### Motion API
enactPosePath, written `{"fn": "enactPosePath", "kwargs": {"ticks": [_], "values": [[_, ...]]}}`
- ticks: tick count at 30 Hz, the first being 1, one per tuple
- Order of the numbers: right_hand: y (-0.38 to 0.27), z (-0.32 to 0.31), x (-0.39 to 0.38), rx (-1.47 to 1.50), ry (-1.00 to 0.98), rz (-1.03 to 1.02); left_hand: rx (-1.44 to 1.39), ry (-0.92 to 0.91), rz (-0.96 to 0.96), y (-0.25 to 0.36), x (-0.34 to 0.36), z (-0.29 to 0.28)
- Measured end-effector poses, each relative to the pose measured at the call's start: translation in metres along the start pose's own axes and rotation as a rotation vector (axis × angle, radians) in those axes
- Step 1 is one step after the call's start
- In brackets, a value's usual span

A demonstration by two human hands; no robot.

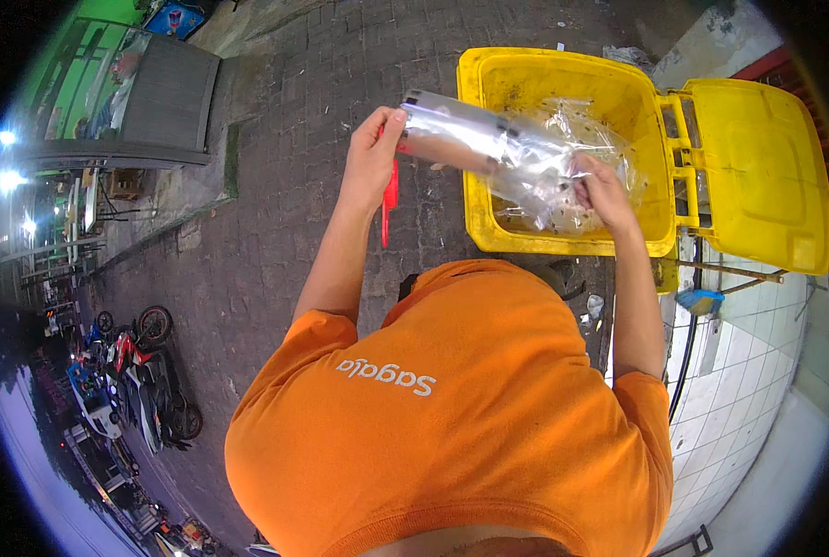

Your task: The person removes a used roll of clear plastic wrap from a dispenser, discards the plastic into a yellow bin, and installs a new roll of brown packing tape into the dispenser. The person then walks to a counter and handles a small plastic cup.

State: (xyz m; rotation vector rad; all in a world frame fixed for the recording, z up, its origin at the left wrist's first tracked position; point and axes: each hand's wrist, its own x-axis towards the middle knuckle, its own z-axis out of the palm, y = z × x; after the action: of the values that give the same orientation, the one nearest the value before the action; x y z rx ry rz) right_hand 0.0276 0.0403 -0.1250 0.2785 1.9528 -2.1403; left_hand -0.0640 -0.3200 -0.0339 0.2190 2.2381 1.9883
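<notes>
My left hand (375, 147) is closed on one end of a shiny, clear plastic film (456, 130), which is flattened and smooth at that side. Toward the right the film turns crumpled and spreads over the open yellow wheelie bin (471, 209). There my right hand (602, 190) pinches the crumpled part, above the bin's opening. A thin red object (390, 206) hangs below my left hand; its kind is unclear, and its upper part is hidden by the hand. Dark specks dot the bin's inner wall and the film.
The bin's lid (758, 172) hangs open to the right. A blue broom head (700, 302) is by the white tiled wall (739, 371). Grey paving (275, 223) runs to the left, with parked motorcycles (145, 376) and a grey stall counter (168, 93) farther off.
</notes>
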Motion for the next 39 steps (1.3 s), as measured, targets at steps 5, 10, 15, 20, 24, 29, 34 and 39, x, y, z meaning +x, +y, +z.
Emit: {"fn": "enactPosePath", "kwargs": {"ticks": [5, 10, 15, 20, 24, 29, 34, 39], "values": [[0.021, -0.065, 0.007, -0.126, 0.330, 0.070, -0.263, 0.163, -0.144, -0.003, -0.001, -0.011], [0.054, -0.154, 0.029, 0.335, 0.462, 0.266, -0.073, -0.019, -0.098, -0.014, 0.004, -0.009], [0.060, -0.163, 0.049, 0.597, 0.502, 0.151, 0.064, -0.183, -0.148, -0.029, -0.008, 0.030], [0.017, -0.103, 0.020, -0.282, 0.398, 0.177, 0.044, -0.213, -0.176, -0.031, -0.015, 0.044], [-0.038, 0.028, -0.022, -0.010, 0.129, 0.336, 0.029, -0.238, -0.106, -0.031, -0.021, 0.056], [-0.007, 0.077, -0.015, 0.264, 0.427, 0.086, 0.023, -0.394, -0.168, -0.025, -0.025, 0.081], [-0.010, 0.092, -0.017, 0.507, 0.466, -0.108, -0.034, -0.350, -0.269, -0.022, -0.029, 0.092], [-0.003, 0.088, -0.019, 0.463, 0.575, -0.104, -0.071, -0.349, -0.271, -0.044, -0.031, 0.098]]}}
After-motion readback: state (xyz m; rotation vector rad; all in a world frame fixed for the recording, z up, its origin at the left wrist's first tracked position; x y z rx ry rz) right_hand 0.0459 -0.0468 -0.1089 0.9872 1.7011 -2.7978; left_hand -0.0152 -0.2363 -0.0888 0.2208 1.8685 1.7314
